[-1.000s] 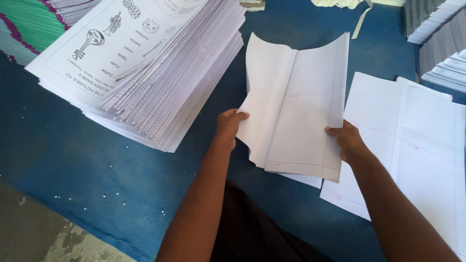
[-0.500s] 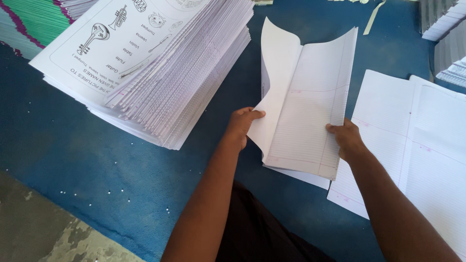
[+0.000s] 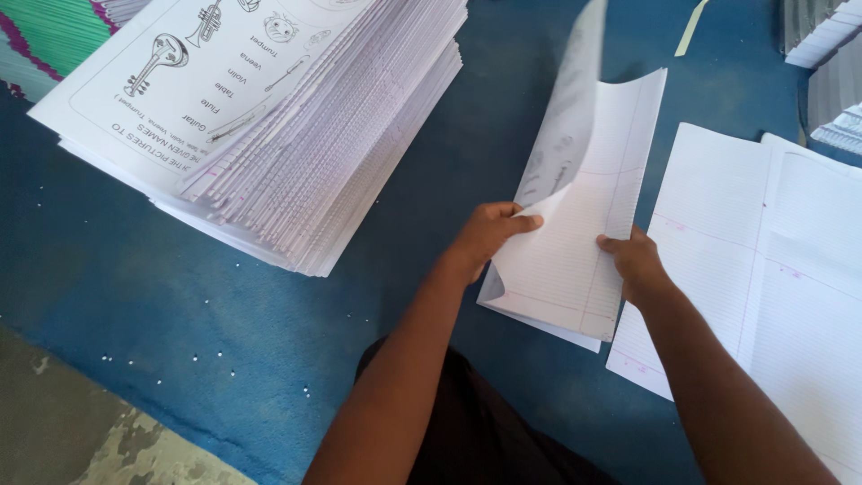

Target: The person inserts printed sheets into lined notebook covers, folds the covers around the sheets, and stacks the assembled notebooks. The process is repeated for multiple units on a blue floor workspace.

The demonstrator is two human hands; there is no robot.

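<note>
A bundle of ruled white sheets (image 3: 575, 242) is being folded lengthwise over the blue mat (image 3: 269, 359). My left hand (image 3: 489, 235) grips the left flap, which stands almost upright and shows printed pictures on its outer face. My right hand (image 3: 633, 262) pinches the right edge of the lower flap, thumb on top. The fold line runs near the bundle's lower left corner. One or two more sheets lie flat under the bundle.
A tall fanned stack of printed sheets (image 3: 269, 117) lies at the upper left. Open ruled sheets (image 3: 772, 278) are spread flat at the right. More paper stacks (image 3: 826, 63) sit at the top right. Green striped fabric (image 3: 45, 36) shows at the far left.
The left flap has swung up from lying open to nearly upright, closing toward the right half. Both hands kept their hold on the sheets.
</note>
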